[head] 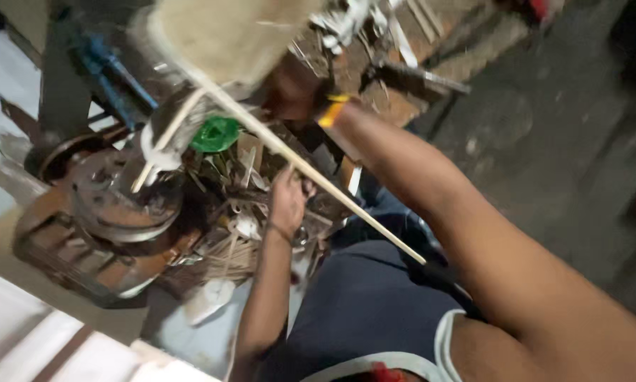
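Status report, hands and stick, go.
Left hand touching the stick. Right hand reaching up, grip hidden. Scrap pile crowds beneath.

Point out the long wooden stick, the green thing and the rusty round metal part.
long wooden stick [318,177], head view, middle of its shaft.
green thing [215,133], head view, its centre.
rusty round metal part [123,194], head view, its top face.

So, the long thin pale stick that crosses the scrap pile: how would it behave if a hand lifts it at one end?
The pale stick looks straight and unbent along its length, so probably stiff. It is very thin, so likely light and could snap under a sideways load. Its round-looking shape suggests it may roll on a flat surface. The left hand is right beside it, among the scrap pile.
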